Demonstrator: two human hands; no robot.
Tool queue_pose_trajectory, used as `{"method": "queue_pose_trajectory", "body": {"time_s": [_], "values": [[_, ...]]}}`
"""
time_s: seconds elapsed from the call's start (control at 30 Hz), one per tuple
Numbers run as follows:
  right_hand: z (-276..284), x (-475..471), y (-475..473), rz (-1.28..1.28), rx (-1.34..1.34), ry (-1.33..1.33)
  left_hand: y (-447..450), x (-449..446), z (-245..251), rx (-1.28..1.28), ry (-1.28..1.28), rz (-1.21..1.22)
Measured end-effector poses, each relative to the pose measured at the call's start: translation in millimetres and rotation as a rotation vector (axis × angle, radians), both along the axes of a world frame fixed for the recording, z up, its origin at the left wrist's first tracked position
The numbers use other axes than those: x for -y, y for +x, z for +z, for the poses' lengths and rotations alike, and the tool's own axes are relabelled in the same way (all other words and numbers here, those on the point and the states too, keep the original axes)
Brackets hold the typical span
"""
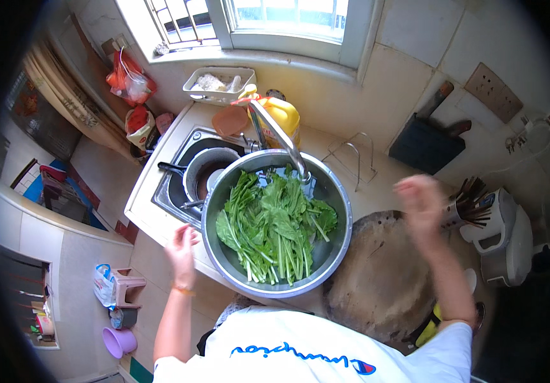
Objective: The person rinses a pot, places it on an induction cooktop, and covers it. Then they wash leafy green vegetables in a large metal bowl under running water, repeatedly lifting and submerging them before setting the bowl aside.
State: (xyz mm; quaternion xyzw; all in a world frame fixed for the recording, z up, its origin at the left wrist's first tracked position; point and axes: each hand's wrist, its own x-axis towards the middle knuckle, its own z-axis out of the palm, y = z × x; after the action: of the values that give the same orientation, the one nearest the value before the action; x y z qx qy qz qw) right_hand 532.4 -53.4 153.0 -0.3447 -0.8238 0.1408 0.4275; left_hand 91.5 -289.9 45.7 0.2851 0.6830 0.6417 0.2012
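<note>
A large metal basin sits on the counter before me, overlapping the sink, with leafy greens lying in water inside it. The curved faucet reaches over its far rim. Just left of the basin hangs my left hand, its fingers loosely bent with nothing in them. My right hand is raised beyond the far right edge of a round wooden chopping board. Motion blurs it, so its fingers are unclear. No held thing shows there.
A pot with a black handle stands in the sink. Behind are a yellow jug and a wire rack. Rightward are a knife holder on the wall, a chopstick container and a white appliance.
</note>
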Motion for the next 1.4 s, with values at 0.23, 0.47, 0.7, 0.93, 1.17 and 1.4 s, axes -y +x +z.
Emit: {"method": "queue_pose_trajectory", "body": {"time_s": [0.23,0.47,0.7,0.93,1.17,1.4], "values": [[-135.3,38.3,-164.1,-0.074,0.276,-0.313,63.1,-69.4,-63.6,-0.163,-0.654,-0.15],[-171.0,26.2,-249.4,-0.26,-0.093,-0.888,12.5,-160.5,-98.3,1.258,-0.45,-0.328],[-137.8,67.9,-319.1,-0.172,-0.121,-0.933,10.4,-172.4,-131.7,1.582,-0.143,-0.71],[-115.9,106.4,-338.1,-0.465,0.137,-0.453,15.5,-184.9,-133.4,1.36,-0.194,-1.033],[-132.9,49.2,-254.3,-0.698,0.203,-0.627,-0.3,-179.0,-79.5,1.008,-0.496,-0.794],[-149.9,103.7,-192.7,-0.567,0.309,-0.891,11.0,-113.4,-86.2,0.845,-0.755,-0.545]]}}
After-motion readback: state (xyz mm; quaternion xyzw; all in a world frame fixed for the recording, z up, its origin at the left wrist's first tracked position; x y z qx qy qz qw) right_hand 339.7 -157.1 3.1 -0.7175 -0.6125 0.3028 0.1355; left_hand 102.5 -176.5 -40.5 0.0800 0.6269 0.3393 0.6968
